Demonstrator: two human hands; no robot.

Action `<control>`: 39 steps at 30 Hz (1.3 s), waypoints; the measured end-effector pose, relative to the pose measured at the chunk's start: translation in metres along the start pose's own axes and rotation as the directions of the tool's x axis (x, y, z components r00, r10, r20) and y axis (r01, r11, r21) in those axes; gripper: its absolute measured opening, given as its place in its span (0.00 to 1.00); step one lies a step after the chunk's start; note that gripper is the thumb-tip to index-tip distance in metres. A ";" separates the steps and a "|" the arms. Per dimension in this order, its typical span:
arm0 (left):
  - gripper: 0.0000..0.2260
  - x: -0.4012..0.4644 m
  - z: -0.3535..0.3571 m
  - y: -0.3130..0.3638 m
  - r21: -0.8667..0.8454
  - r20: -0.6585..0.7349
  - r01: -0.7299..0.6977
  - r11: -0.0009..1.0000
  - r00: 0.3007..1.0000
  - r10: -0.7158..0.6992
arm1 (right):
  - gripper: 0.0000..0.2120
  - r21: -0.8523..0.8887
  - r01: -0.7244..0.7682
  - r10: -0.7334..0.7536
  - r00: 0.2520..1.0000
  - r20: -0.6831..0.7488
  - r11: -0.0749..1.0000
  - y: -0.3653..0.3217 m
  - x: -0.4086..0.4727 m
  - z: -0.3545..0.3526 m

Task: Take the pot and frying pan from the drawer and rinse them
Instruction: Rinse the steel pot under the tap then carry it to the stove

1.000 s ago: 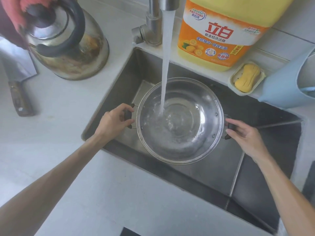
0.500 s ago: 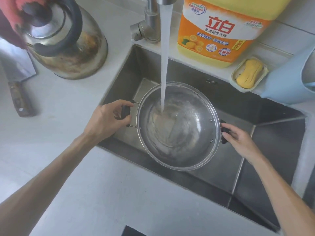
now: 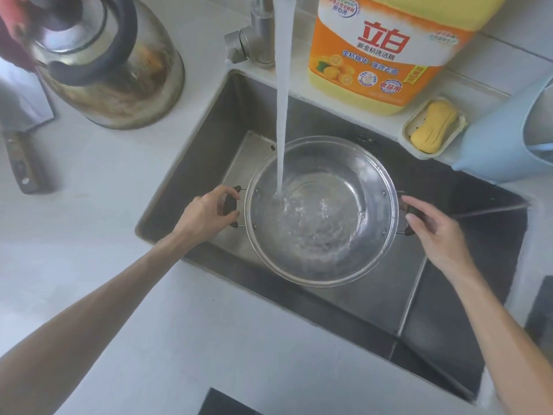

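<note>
A shiny steel pot (image 3: 356, 181) with two black side handles hangs inside the steel sink (image 3: 209, 139), under the tap (image 3: 257, 34). A white stream of water (image 3: 282, 115) falls into its left half and churns in the bottom. My left hand (image 3: 206, 214) grips the left handle. My right hand (image 3: 434, 232) holds the right handle, with the thumb on top of it. The pot sits roughly level. No frying pan is in view.
A stained steel kettle (image 3: 119, 73) stands on the white counter left of the sink, with a cleaver (image 3: 21, 139) beyond it. Behind the sink are a big yellow detergent jug (image 3: 386, 55), a soap dish with yellow soap (image 3: 432, 128) and a pale blue container (image 3: 505, 136).
The pot was tipped to one side half a second ago and is now back to level. The water inside has sloshed round, and both hands kept hold of the handles.
</note>
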State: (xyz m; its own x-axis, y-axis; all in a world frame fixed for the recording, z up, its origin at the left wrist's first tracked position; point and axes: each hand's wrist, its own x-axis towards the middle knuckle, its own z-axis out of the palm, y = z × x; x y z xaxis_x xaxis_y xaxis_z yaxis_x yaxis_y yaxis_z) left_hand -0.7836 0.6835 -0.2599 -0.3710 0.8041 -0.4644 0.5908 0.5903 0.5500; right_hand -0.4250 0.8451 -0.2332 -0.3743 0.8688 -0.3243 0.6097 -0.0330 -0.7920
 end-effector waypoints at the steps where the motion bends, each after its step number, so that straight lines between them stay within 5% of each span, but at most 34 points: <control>1: 0.09 0.001 -0.001 0.000 -0.006 -0.005 0.002 1.000 1.000 -0.003 | 0.17 0.003 0.021 -0.021 1.000 -0.013 1.000 -0.001 0.001 0.001; 7: 0.09 -0.008 -0.016 0.005 -0.067 -0.129 -0.036 0.997 0.991 0.027 | 0.20 0.030 0.058 -0.058 0.998 -0.013 0.998 -0.002 0.007 0.009; 16: 0.15 -0.032 -0.048 0.021 -0.056 -0.307 -0.130 0.990 0.946 0.107 | 0.16 -0.001 -0.077 0.077 0.993 0.085 0.997 0.013 0.003 0.027; 23: 0.13 -0.025 -0.031 0.008 -0.045 -0.191 -0.085 0.995 0.979 0.075 | 0.15 -0.050 -0.079 0.083 0.993 0.081 0.996 0.007 -0.002 0.015; 30: 0.11 -0.008 -0.005 -0.001 -0.009 -0.071 -0.083 0.996 0.994 0.082 | 0.16 -0.061 0.072 -0.073 0.997 -0.013 0.996 -0.005 -0.006 0.000; 39: 0.12 -0.010 -0.021 0.003 -0.041 -0.209 -0.136 0.990 0.970 0.124 | 0.24 -0.029 0.175 -0.176 0.983 -0.049 0.984 -0.011 -0.002 0.006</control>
State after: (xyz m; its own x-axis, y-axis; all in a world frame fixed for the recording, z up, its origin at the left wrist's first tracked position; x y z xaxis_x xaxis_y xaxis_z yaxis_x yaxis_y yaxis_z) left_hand -0.7931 0.6786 -0.2394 -0.4360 0.8681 -0.2372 0.6058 0.4780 0.6360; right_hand -0.4356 0.8401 -0.2267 -0.4414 0.8840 -0.1539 0.5548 0.1341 -0.8211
